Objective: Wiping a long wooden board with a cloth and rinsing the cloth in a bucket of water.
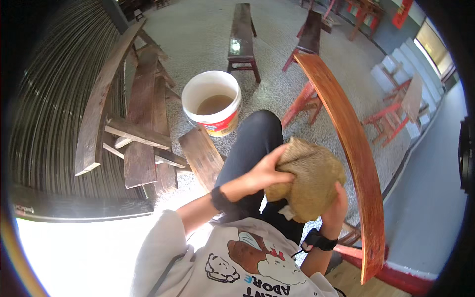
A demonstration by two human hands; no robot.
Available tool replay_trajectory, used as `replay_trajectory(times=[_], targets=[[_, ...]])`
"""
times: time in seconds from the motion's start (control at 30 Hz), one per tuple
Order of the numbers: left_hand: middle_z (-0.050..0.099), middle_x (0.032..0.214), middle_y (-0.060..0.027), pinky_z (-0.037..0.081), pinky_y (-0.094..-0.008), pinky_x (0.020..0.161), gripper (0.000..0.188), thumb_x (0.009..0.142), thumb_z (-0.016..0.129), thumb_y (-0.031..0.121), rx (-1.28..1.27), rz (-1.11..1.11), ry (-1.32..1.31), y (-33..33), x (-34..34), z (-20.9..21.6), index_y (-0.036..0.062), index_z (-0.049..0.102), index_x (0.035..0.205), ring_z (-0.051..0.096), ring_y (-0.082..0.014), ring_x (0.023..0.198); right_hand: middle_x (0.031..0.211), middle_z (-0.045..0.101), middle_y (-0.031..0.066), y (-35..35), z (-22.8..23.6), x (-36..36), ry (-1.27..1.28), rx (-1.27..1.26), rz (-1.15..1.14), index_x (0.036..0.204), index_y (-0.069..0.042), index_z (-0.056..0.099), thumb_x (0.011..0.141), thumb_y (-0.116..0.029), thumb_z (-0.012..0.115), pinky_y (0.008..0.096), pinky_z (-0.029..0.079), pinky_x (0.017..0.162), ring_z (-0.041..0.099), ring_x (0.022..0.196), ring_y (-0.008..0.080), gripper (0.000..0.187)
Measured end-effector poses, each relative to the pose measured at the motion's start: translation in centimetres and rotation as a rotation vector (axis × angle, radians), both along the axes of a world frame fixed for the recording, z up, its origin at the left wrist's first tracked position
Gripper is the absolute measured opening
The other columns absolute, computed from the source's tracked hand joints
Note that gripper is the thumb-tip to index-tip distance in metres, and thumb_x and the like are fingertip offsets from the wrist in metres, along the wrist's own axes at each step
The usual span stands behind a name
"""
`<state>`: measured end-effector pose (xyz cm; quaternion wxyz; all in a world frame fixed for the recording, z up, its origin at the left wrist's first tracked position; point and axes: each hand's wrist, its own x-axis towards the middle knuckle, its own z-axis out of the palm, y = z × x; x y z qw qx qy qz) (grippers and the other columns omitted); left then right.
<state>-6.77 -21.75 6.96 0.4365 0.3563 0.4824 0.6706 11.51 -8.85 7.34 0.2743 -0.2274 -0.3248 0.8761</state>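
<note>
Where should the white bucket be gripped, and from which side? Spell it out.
Grip the white bucket by its rim, coming straight down from above: it stands upright on the floor with brownish liquid inside, so a tilted lift would probably spill. No handle shows. Both hands, left hand and right hand, hold the brown cloth.

Both hands grip a bunched tan cloth (309,178) — the left hand (267,171) over its top, the right hand (336,208) beneath. A white bucket (212,101) of murky water stands on the speckled floor (198,34) beyond the knee, beside a red-brown bench (346,143).
</note>
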Motion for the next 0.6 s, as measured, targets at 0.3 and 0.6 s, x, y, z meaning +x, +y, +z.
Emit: replay_trajectory(times=[0.3, 0.6], targets=[[0.047, 0.122, -0.0144, 0.045, -0.0371, 0.092, 0.064, 0.078, 0.058, 0.000, 0.198, 0.575, -0.252, -4.2, -14.5, 1.2, 0.0046, 0.026, 0.133, 0.049, -0.0256, 0.112, 0.123, 0.049, 0.0220, 0.3, 0.5, -8.9, -0.158, 0.212, 0.292, 0.131, 0.001, 0.032, 0.094, -0.023, 0.032, 0.0390, 0.043, 0.092, 0.053, 0.106, 0.0276, 0.044], [0.044, 0.120, -0.0150, 0.046, -0.0410, 0.085, 0.059, 0.081, 0.061, 0.006, -0.181, 1.060, -0.412, -2.9, -34.7, -18.2, 0.0148, 0.030, 0.131, 0.051, -0.0307, 0.104, 0.104, 0.056, 0.0190, -0.1, -1.3, -6.7, -0.246, 0.203, 0.264, 0.119, 0.002, 0.042, 0.091, -0.023, 0.041, 0.0357, 0.045, 0.087, 0.057, 0.092, 0.0242, 0.038]])
